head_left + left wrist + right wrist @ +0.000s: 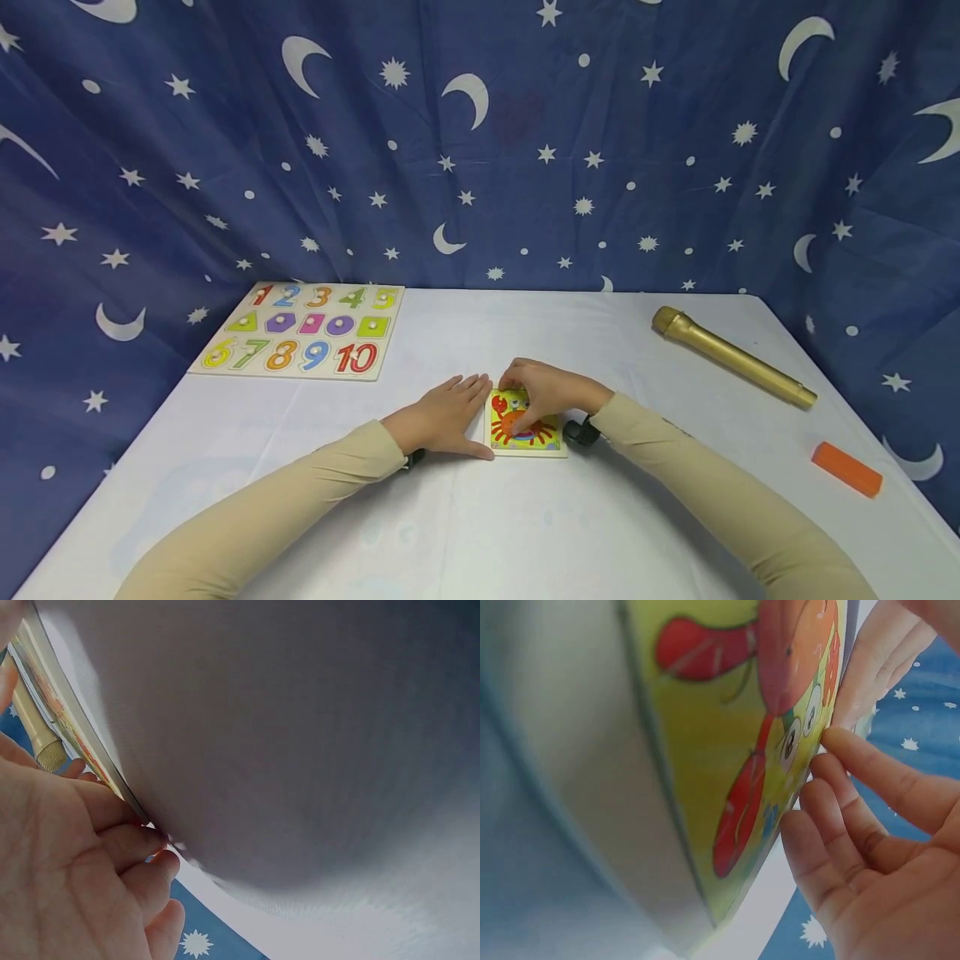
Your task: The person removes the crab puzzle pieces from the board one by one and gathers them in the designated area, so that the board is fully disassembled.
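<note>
A small square crab puzzle (542, 432), a red-orange crab on yellow with a pale border, lies on the white table. My left hand (448, 414) rests flat along its left side, fingers and thumb spread out straight. In the left wrist view, the fingers (142, 889) come up to the board's edge. My right hand (546, 390) arches over the puzzle from the right. Its thumb lies over the crab, and its fingertips (795, 825) touch along the far edge. The upper right of the picture is partly hidden under that hand.
A wooden number-and-shape board (297, 332) lies at the back left. A gold microphone (731, 357) lies slanted at the back right, with an orange block (847, 469) nearer the right table edge. A blue star-and-moon curtain (480, 150) hangs behind the table.
</note>
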The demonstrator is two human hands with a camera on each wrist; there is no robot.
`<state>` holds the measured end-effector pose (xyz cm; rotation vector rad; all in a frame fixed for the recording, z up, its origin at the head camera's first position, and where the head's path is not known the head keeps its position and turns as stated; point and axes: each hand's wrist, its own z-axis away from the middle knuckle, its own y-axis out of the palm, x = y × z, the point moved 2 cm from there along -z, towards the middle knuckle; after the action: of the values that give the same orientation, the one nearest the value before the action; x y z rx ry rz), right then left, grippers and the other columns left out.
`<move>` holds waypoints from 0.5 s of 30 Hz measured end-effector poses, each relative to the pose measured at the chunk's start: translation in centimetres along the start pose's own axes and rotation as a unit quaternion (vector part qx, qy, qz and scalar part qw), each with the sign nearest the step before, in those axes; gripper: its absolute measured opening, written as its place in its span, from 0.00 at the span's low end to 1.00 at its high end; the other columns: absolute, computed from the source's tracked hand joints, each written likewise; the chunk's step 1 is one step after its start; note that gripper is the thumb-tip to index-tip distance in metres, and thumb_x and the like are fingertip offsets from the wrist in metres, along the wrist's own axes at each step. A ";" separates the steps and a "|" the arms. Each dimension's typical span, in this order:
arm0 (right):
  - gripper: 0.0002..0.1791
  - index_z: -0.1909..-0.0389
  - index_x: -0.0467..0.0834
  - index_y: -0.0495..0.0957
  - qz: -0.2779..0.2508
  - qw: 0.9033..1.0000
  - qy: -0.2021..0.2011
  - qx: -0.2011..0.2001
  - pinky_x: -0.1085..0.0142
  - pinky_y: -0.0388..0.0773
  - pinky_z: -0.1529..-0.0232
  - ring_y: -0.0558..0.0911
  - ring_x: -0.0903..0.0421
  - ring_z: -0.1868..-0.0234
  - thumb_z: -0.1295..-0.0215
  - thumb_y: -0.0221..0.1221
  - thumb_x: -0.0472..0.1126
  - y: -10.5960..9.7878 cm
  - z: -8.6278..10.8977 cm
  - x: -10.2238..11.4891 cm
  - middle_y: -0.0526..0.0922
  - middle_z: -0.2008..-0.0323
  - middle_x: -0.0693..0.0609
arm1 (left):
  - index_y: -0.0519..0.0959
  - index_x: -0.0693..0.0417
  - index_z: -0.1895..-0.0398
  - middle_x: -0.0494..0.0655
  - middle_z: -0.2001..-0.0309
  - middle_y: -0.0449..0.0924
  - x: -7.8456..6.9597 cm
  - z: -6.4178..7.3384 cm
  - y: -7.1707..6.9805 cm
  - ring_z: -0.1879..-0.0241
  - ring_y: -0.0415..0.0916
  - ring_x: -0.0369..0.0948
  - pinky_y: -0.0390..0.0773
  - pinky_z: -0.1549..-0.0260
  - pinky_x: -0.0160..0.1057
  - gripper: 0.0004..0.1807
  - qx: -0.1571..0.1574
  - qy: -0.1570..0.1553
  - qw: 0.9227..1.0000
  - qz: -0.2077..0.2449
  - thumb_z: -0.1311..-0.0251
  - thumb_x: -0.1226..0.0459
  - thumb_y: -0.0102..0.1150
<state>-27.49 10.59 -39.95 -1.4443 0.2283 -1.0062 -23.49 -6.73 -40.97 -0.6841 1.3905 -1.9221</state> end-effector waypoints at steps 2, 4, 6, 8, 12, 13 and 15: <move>0.33 0.51 0.38 0.77 0.001 1.000 0.003 -0.004 0.61 0.76 0.44 0.74 0.56 0.55 0.55 0.72 0.53 0.0 -0.2 0.1 0.76 0.55 0.49 | 0.47 0.58 0.26 0.50 0.25 0.45 0.0 0.0 0.0 0.25 0.44 0.44 0.47 0.27 0.45 0.58 0.000 0.001 1.000 0.001 0.50 0.28 0.45; 0.32 0.53 0.38 0.76 0.001 1.000 0.007 -0.006 0.61 0.76 0.45 0.74 0.56 0.56 0.56 0.73 0.52 0.0 -0.3 0.1 0.76 0.56 0.48 | 0.47 0.58 0.26 0.51 0.25 0.46 0.0 0.0 0.0 0.25 0.44 0.44 0.47 0.27 0.46 0.58 -0.002 0.002 1.000 0.002 0.50 0.28 0.46; 0.31 0.54 0.38 0.76 -0.001 1.000 0.012 -0.005 0.61 0.77 0.46 0.74 0.56 0.57 0.57 0.73 0.51 -0.1 -0.5 0.3 0.76 0.57 0.49 | 0.47 0.58 0.26 0.51 0.25 0.46 0.0 0.0 0.0 0.25 0.44 0.44 0.47 0.27 0.46 0.58 -0.003 0.002 1.000 0.001 0.50 0.28 0.46; 0.31 0.55 0.38 0.76 -0.006 1.000 0.017 -0.003 0.62 0.77 0.46 0.74 0.56 0.57 0.57 0.74 0.50 -0.1 -0.6 0.3 0.76 0.58 0.49 | 0.47 0.58 0.26 0.50 0.25 0.46 0.0 -0.1 0.1 0.25 0.44 0.44 0.48 0.27 0.46 0.58 -0.003 0.002 1.000 0.001 0.50 0.28 0.46; 0.31 0.56 0.39 0.75 -0.010 1.000 0.017 0.001 0.64 0.77 0.49 0.73 0.58 0.59 0.58 0.74 0.50 -0.1 -0.9 0.1 0.76 0.60 0.50 | 0.47 0.57 0.26 0.50 0.25 0.45 0.1 -0.2 0.4 0.25 0.43 0.44 0.47 0.27 0.45 0.58 -0.002 -0.001 1.000 0.004 0.50 0.28 0.46; 0.31 0.56 0.39 0.75 -0.012 1.000 0.017 0.001 0.65 0.77 0.49 0.73 0.58 0.60 0.58 0.74 0.50 -0.1 -0.9 0.0 0.76 0.61 0.50 | 0.47 0.57 0.26 0.50 0.25 0.45 0.1 -0.2 0.4 0.25 0.43 0.44 0.47 0.27 0.45 0.58 -0.003 -0.001 1.000 0.006 0.50 0.28 0.46; 0.31 0.57 0.39 0.74 -0.018 1.000 0.018 0.003 0.67 0.76 0.51 0.72 0.59 0.61 0.59 0.74 0.51 0.0 -1.1 -0.2 0.75 0.61 0.51 | 0.47 0.58 0.26 0.50 0.25 0.45 0.1 -0.3 0.5 0.25 0.43 0.44 0.47 0.27 0.45 0.58 -0.005 0.000 1.000 0.007 0.50 0.28 0.46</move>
<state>-28.33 9.97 -40.25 -1.4302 0.2267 -1.0624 -23.67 -6.76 -41.52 -0.6779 1.4015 -1.9053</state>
